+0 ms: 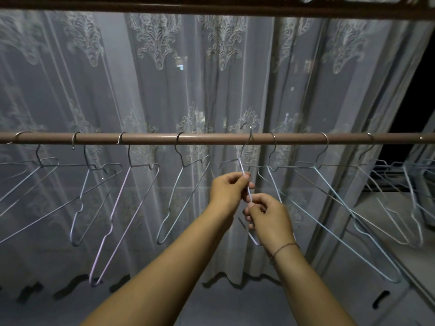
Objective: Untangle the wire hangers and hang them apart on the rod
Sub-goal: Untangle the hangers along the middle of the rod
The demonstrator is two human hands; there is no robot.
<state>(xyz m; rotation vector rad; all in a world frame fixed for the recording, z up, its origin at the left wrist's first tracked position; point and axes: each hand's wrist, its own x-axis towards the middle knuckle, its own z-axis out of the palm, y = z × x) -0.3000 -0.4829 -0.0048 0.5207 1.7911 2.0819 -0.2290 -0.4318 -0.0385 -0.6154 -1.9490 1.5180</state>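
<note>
Wire hangers (pixel 179 137) hung spaced along the rod (pixel 211 138), in front of a lace curtain (pixel 164 78). Several at the far right looked bunched. One pale hanger (pixel 248 195) was in both hands, its hook at the rod just above them. Its frame was turned nearly edge-on, with the long axis slanting down from the rod toward the person. The left hand (pixel 227 189) pinched the wire higher up, nearer the hook. The right hand (pixel 270 215) curled round it lower down. A neighbouring hanger (pixel 273 142) hung just to the right, its wire passing close behind the right hand. Any shift along the rod probably had to go left, into the wider gap.
</note>
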